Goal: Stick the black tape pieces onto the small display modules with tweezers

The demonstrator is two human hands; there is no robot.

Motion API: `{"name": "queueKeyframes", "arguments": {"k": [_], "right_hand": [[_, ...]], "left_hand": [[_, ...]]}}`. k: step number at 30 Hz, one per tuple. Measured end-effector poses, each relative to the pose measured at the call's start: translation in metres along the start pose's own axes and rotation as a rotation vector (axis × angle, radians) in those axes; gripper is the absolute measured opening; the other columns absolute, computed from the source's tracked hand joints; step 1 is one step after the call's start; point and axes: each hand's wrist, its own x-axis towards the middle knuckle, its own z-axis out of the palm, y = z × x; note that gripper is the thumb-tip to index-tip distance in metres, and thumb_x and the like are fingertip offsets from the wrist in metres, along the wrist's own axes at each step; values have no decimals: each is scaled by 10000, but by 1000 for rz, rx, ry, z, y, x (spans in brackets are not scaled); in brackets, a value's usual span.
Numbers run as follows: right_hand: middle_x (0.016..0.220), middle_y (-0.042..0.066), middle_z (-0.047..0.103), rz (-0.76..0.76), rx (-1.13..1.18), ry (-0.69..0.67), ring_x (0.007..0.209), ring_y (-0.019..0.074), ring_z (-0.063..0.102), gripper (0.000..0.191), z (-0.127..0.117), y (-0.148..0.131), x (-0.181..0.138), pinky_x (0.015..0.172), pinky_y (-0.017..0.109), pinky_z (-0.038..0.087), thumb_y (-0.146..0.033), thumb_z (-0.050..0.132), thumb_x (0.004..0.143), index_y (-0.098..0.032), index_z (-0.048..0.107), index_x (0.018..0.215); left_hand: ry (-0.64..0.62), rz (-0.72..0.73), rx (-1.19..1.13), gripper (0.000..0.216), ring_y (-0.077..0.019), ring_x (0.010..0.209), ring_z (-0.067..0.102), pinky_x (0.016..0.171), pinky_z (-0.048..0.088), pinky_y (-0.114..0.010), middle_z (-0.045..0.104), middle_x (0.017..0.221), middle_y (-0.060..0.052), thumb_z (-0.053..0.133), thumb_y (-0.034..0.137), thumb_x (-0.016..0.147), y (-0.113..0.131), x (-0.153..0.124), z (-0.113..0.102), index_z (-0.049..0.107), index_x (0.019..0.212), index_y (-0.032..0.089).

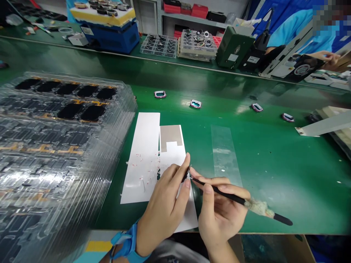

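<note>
My left hand (168, 197), with a blue band at the wrist, pinches a small dark part (185, 174) between thumb and fingers. The part is seen nearly edge-on and is mostly hidden. Black tweezers (230, 195), with a pale wrapping round their rear half, are in my right hand (223, 212). Their thin tip meets or nearly meets the part; contact cannot be made out. Beneath the hands lies a white sheet (172, 160) with a grey-brown patch at its far end. To its left is another white sheet (142, 146) strewn with tiny reddish scraps.
Stacked clear trays (109, 120) of black screens fill the left side. A clear plastic strip (223, 146) lies right of the sheets. Several small frames, one a pink-rimmed frame (195, 104), are spread farther back. A raised shelf (164, 62) carries boxes; a person in blue sits beyond.
</note>
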Motion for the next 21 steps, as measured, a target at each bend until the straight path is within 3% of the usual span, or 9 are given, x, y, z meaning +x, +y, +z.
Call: {"name": "queueKeyframes", "arguments": {"k": [21], "right_hand": [[926,16,665,34,7,0,960,207,747,273,-1,-1,-1,825,410,669,21,508,908,-223,463,1023]], "left_hand": [[-3,-27,15,522,-210,989,517,863,441,-375,535,1064,-43,306,255,1054,0,-3,-1,194,1554,356]]}}
